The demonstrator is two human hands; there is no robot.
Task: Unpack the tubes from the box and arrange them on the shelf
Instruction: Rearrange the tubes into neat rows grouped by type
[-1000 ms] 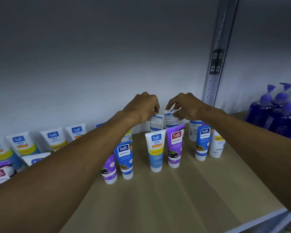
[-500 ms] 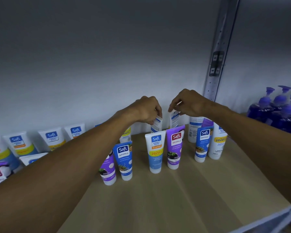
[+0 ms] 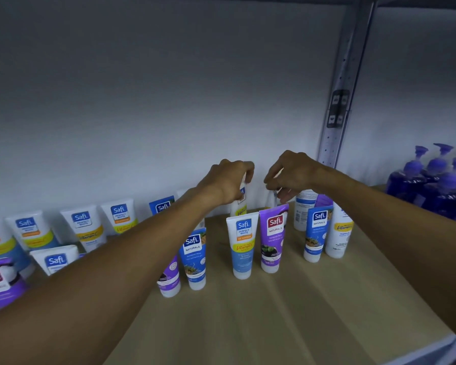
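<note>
Now, left fingers (image 3: 248,173): curled round a white tube (image 3: 239,206), at the back of the shelf (image 3: 274,325).
Right fingers (image 3: 270,180): pinching a second tube (image 3: 272,200), mostly hidden.
Placing: set both upright, caps down, behind the front row (image 3: 242,246) without nudging it.

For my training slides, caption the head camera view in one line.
Left hand grips a white tube, right hand pinches a second tube, behind the standing front row on the shelf.
</note>
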